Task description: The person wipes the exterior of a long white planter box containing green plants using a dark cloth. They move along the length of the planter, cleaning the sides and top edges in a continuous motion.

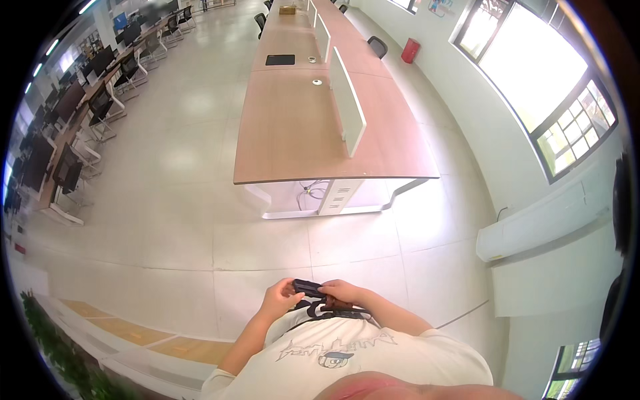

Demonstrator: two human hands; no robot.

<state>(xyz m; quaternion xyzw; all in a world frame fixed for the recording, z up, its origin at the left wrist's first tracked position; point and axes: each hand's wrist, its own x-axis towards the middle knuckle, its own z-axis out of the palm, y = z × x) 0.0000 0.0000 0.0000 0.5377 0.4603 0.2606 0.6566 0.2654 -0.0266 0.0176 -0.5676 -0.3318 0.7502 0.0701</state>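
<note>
Close in front of my waist, a small black box-shaped object [307, 288] is held between both hands. My left hand [280, 298] is closed around its left end, thumb on the near side. My right hand [341, 291] has its fingers closed on the right end. Just below the right hand sits a brown item [337, 304], partly covered, whose kind I cannot make out. Black straps [313, 311] and a thin dark cord lie against my white printed shirt [360, 343].
A long wooden desk [293, 127] with a white divider [347, 103] stands ahead, a flat black item [280, 60] on it. Chairs and monitors line the left. A wood-topped low cabinet [127, 328] and green plants [60, 353] are at near left. A red bin [410, 51] stands by the windowed wall.
</note>
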